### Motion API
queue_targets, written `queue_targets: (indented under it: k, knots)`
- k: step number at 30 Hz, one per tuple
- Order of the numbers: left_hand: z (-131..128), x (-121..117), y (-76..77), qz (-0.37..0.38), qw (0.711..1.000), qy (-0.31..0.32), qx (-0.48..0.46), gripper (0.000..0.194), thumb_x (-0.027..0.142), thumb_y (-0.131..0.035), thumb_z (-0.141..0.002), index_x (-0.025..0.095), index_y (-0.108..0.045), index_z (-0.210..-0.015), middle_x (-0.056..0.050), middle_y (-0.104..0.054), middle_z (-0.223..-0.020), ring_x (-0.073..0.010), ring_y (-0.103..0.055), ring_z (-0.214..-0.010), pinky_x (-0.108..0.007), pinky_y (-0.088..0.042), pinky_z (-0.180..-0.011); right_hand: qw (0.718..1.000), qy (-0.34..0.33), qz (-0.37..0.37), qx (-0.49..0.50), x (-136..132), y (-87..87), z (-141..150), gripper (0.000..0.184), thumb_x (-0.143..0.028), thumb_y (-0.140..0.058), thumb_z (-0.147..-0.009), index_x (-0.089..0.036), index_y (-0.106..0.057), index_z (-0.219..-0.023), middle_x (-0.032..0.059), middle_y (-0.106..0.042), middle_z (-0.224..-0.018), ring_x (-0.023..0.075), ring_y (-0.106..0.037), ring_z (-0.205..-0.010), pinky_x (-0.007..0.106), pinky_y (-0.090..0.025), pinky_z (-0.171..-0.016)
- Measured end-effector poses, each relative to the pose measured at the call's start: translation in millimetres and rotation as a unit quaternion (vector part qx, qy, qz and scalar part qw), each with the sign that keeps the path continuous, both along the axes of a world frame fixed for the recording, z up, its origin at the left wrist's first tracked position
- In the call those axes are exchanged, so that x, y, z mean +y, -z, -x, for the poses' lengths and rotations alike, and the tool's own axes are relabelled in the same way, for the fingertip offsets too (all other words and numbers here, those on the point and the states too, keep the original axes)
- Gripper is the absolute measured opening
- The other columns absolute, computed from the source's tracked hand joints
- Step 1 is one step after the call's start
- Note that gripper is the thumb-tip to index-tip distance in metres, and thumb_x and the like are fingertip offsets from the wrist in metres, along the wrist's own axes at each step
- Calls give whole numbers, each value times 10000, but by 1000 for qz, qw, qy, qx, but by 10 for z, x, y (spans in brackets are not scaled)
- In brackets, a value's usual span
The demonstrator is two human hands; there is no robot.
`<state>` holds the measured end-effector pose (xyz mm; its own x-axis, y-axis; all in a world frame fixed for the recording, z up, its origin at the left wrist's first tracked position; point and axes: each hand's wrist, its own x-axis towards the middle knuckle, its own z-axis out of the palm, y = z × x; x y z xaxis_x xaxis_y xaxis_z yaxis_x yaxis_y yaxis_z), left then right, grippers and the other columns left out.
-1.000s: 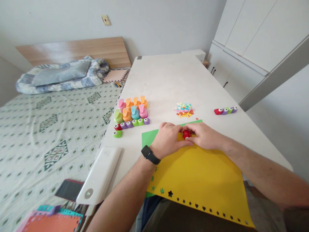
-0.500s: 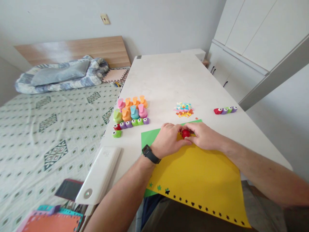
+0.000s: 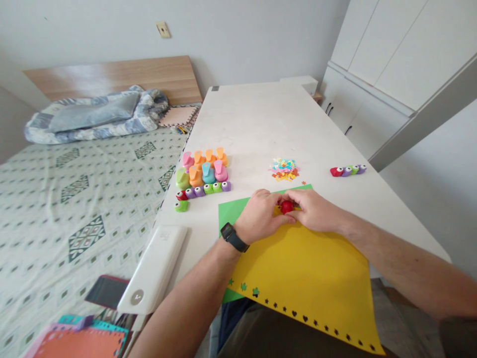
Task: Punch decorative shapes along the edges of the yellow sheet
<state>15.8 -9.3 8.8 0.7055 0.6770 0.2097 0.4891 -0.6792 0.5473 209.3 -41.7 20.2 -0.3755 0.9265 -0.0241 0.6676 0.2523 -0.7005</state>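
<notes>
A small red craft punch (image 3: 286, 207) sits at the far edge of a yellow sheet (image 3: 309, 268). My left hand (image 3: 262, 214), with a dark watch on its wrist, closes on the punch from the left, thumb in front. From the right, my right hand (image 3: 316, 210) has its fingers and thumb curled round the same punch. Star, heart and other shaped holes line the yellow sheet's near edge, which hangs over the table's front. Under it lies a green sheet (image 3: 231, 215), showing at the left and far side. The punch's underside is hidden.
Large and small punches (image 3: 201, 174) stand in rows at left. Colourful paper cut-outs (image 3: 284, 169) lie beyond my hands, and a row of small punches (image 3: 348, 170) at right. A white power bank (image 3: 154, 268) lies on the left edge, near a phone (image 3: 107, 291) and punched sheets (image 3: 82, 343).
The near edge of the yellow sheet has shifted slightly to the left. Both hands keep their place round the red punch.
</notes>
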Motion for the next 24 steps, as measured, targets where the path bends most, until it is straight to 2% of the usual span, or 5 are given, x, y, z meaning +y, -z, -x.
queue_targets:
  k: [4, 12, 18, 20, 24]
  knots:
    - [9, 10, -15, 3, 1000, -6, -1, 444, 586, -684, -831, 186, -693, -1023, -93, -718, -926, -259, -664, -932, -406, -483, -910, 1000, 0, -9, 2, 9, -8, -1, 143, -167, -661, -794, -200, -636, -931, 34, -687, -877, 191, -606, -806, 321, -433, -721]
    - [70, 6, -10, 22, 999, -25, -8, 561, 666, -727, -739, 225, -686, -1084, -66, -738, -1008, -265, -680, -977, -429, -466, -973, 999, -22, 15, 23, 12, -38, -28, 221, -184, -661, -805, -207, -659, -1025, 40, -703, -928, 201, -615, -838, 330, -454, -756]
    - [146, 29, -34, 46, 998, -28, -31, 650, 615, -772, -725, 227, -628, -1226, -65, -731, -1115, -263, -670, -1043, -395, -490, -946, 999, -17, 22, 35, 9, -24, -53, 239, -230, -653, -838, -203, -652, -1076, 39, -702, -938, 196, -619, -832, 327, -455, -756]
    - [166, 42, -28, 52, 997, -44, -36, 621, 556, -782, -749, 216, -611, -1240, -66, -731, -1113, -256, -675, -1041, -385, -499, -933, 999, -10, 29, 41, 18, -17, -77, 247, -250, -640, -858, -207, -648, -1101, 33, -701, -928, 190, -616, -815, 323, -454, -746]
    - [183, 71, 7, 63, 996, -61, -32, 430, 406, -763, -813, 205, -622, -1166, -51, -739, -1077, -233, -686, -1020, -360, -508, -909, 997, 24, 42, 55, 44, 0, -130, 276, -310, -620, -891, -206, -628, -1147, 29, -692, -926, 178, -596, -777, 316, -454, -710]
